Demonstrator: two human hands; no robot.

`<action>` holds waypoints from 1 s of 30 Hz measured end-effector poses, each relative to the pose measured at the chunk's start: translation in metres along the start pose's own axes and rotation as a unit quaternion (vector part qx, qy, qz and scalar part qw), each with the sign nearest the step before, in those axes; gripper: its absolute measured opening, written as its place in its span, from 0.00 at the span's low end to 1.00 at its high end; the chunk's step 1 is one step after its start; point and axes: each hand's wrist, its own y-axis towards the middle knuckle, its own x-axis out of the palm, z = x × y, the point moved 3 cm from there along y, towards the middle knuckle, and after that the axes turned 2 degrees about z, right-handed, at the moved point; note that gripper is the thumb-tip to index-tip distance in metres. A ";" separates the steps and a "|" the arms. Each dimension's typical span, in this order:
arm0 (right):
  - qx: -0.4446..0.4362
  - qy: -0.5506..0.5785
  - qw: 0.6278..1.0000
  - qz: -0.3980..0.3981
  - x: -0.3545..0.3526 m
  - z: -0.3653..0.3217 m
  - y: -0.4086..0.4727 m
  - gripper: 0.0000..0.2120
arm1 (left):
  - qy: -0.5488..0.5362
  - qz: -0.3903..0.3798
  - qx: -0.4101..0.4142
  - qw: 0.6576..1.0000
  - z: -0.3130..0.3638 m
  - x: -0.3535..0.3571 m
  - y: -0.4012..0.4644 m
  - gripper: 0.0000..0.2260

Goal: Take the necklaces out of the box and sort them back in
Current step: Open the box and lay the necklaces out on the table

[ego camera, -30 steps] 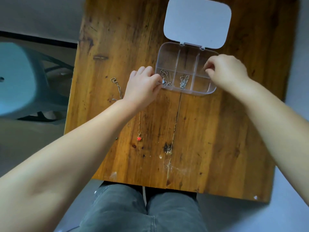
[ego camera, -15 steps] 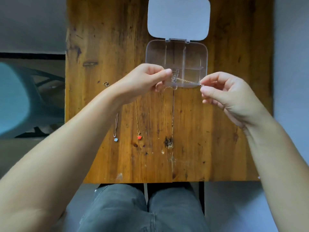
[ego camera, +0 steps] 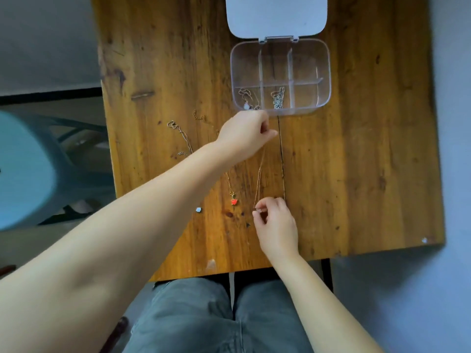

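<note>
A clear compartment box [ego camera: 326,72] with its lid [ego camera: 276,15] open lies at the far middle of the wooden table [ego camera: 356,161]. Two of its front compartments hold a necklace with a pale pendant [ego camera: 248,100] and a silver chain [ego camera: 278,99]. My left hand [ego camera: 244,135] pinches the top end of a thin gold necklace [ego camera: 259,174] just in front of the box. My right hand [ego camera: 276,225] pinches its lower end, so the chain is stretched straight along the table. A red-pendant necklace [ego camera: 233,201] and a silver necklace [ego camera: 182,136] lie to the left.
A small pale blue pendant [ego camera: 198,209] lies near my left forearm. A short bit of chain [ego camera: 198,117] rests left of my left hand. A light blue chair [ego camera: 25,174] stands off the table's left side. My knees are under the near edge.
Both hands lifted a gold necklace out of the box. The right hand has drawn its end down toward me, and the chain now runs lengthwise, not across.
</note>
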 end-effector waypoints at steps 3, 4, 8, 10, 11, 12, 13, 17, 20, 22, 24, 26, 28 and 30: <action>-0.030 -0.046 0.998 0.010 0.006 -0.001 0.001 0.05 | 0.118 0.034 0.109 0.986 0.004 0.016 -0.004 0.08; -0.033 -0.049 0.998 0.001 0.005 -0.001 0.001 0.06 | 0.143 0.033 0.135 0.980 0.003 0.021 -0.005 0.08; -0.043 -0.005 0.999 -0.021 -0.019 -0.010 0.014 0.07 | 0.197 0.008 0.161 0.967 -0.013 0.032 -0.006 0.11; -0.061 0.038 0.997 0.025 -0.046 -0.023 0.034 0.06 | 0.172 0.014 0.175 0.969 -0.019 0.030 -0.010 0.12; -0.077 0.051 0.994 0.051 -0.061 -0.032 0.048 0.06 | 0.150 0.023 0.179 0.972 -0.021 0.026 -0.014 0.12; -0.098 0.055 0.991 0.070 -0.074 -0.043 0.065 0.06 | 0.129 0.039 0.174 0.975 -0.023 0.022 -0.018 0.11; -0.120 0.049 0.988 0.078 -0.084 -0.055 0.084 0.07 | 0.109 0.061 0.155 0.980 -0.027 0.018 -0.022 0.10; -0.201 -0.056 0.978 0.013 -0.090 -0.104 0.155 0.13 | -0.008 0.175 0.010 0.984 -0.045 0.001 -0.031 0.12; -0.228 -0.188 0.951 -0.095 -0.074 -0.124 0.182 0.14 | -0.012 0.194 -0.022 0.981 -0.044 -0.005 -0.024 0.19; -0.235 -0.255 0.926 -0.150 -0.066 -0.129 0.191 0.13 | -0.001 0.194 -0.018 0.981 -0.043 -0.005 -0.017 0.18; -0.233 -0.279 0.913 -0.186 -0.063 -0.134 0.198 0.10 | 0.004 0.201 -0.021 0.979 -0.044 -0.005 -0.010 0.15; -0.231 -0.313 0.895 -0.219 -0.061 -0.139 0.204 0.09 | 0.010 0.210 -0.031 0.977 -0.046 -0.004 -0.006 0.13; -0.233 -0.344 0.877 -0.240 -0.060 -0.143 0.208 0.08 | 0.014 0.217 -0.034 0.976 -0.046 -0.003 -0.005 0.13; -0.236 -0.368 0.861 -0.262 -0.058 -0.146 0.212 0.08 | 0.015 0.217 -0.033 0.975 -0.046 -0.004 -0.005 0.13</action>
